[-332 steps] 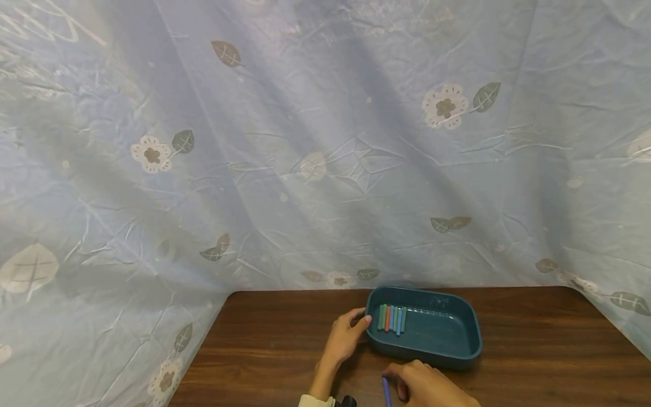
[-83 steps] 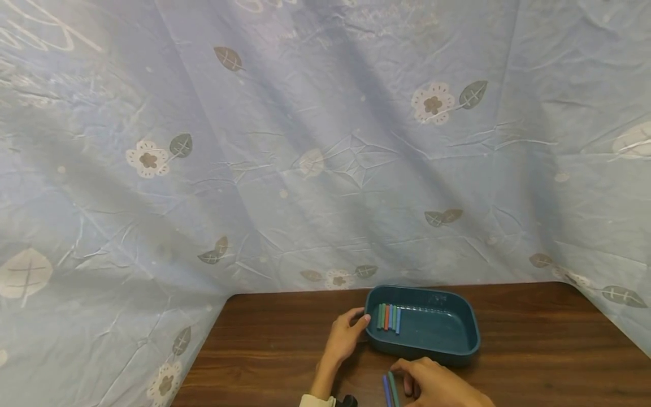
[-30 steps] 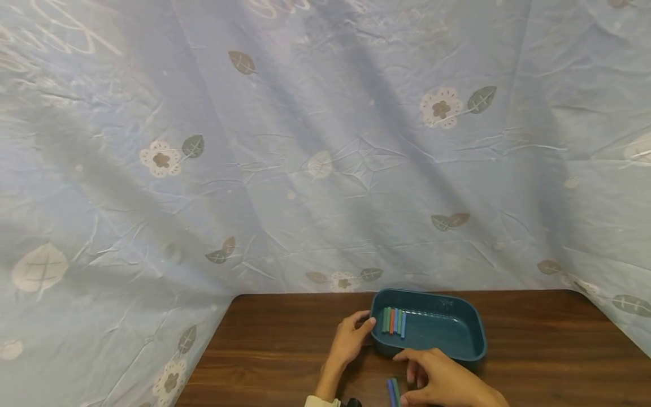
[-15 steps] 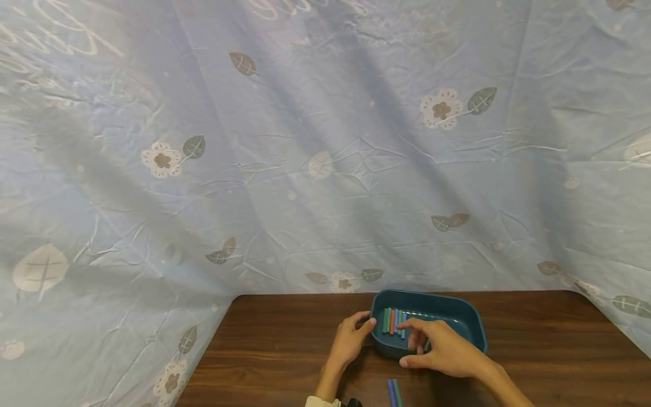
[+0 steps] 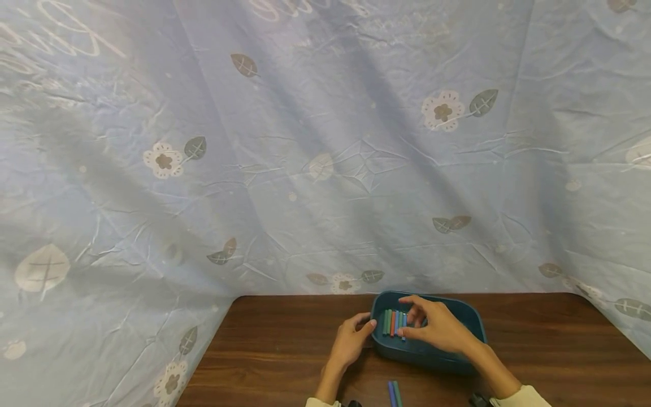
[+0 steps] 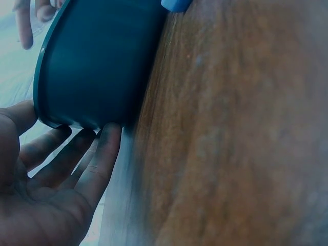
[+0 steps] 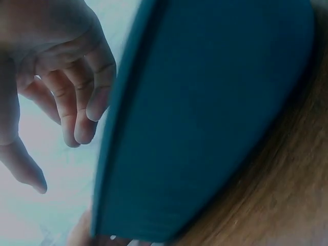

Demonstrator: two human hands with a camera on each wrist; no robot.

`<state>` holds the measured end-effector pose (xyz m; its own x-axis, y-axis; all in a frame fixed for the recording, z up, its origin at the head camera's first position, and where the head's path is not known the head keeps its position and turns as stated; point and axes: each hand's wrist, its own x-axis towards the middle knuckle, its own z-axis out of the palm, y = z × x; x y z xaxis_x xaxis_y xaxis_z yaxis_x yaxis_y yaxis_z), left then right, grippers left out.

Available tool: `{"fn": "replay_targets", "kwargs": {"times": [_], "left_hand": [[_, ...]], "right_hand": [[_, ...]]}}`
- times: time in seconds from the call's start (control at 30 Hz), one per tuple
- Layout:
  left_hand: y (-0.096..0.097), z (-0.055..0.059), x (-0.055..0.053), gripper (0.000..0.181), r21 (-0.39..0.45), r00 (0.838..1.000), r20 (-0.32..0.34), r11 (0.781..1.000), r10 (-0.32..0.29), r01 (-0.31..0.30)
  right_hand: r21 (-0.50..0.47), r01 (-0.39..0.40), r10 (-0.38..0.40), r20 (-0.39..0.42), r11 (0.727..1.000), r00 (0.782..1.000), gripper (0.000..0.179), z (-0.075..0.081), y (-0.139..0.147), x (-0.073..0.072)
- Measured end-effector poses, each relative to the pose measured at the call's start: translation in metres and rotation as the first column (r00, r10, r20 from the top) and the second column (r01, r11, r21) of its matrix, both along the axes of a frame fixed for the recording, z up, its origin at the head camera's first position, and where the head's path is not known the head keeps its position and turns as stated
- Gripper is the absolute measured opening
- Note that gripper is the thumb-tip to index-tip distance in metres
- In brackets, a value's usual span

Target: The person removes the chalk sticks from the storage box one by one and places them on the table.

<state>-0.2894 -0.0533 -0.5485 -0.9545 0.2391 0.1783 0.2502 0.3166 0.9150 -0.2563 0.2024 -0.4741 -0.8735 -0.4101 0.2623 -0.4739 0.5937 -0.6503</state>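
A dark teal rectangular dish (image 5: 432,359) stands at the back of the table. In its left end lies a row of several coloured chalk sticks (image 5: 393,323), green, red and blue. My left hand (image 5: 351,341) holds the dish's left end, thumb at the rim and fingertips against the outer wall, as the left wrist view shows. Above the dish hovers my right hand (image 5: 438,326), thumb and index finger apart beside the row, with nothing visible between them. A purple chalk stick (image 5: 391,393) and a green chalk stick (image 5: 397,393) lie side by side on the table in front.
The brown wooden table (image 5: 274,345) ends at a pale blue cloth (image 5: 305,215) with leaf and flower prints, which hangs behind it and along both sides. The dish's front wall (image 7: 205,118) rises beside my right hand in the right wrist view.
A green stick has gone from the dish's row to beside the purple one on the table. My right hand has since moved from there up over the dish; the left stays put.
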Motion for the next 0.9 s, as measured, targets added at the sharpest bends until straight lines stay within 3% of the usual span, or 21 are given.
{"fn": "replay_targets", "kwargs": {"times": [0.17, 0.5, 0.9], "left_hand": [[0.0, -0.001, 0.0, 0.042, 0.004, 1.0, 0.005, 1.0, -0.003, 0.003], [0.0, 0.0, -0.001, 0.042, -0.007, 1.0, -0.01, 1.0, 0.004, -0.004], [0.0, 0.0, 0.0, 0.04, 0.007, 1.0, -0.018, 1.0, -0.001, 0.001]], "right_hand": [[0.003, 0.041, -0.041, 0.02, 0.999, 0.999, 0.077, -0.009, 0.005, -0.016], [-0.015, 0.1, -0.097, 0.14, 0.995, 0.985, 0.079, -0.028, 0.01, -0.05], [-0.052, 0.108, -0.094, 0.223, 0.993, 0.97, 0.079, -0.054, 0.012, -0.06]]}}
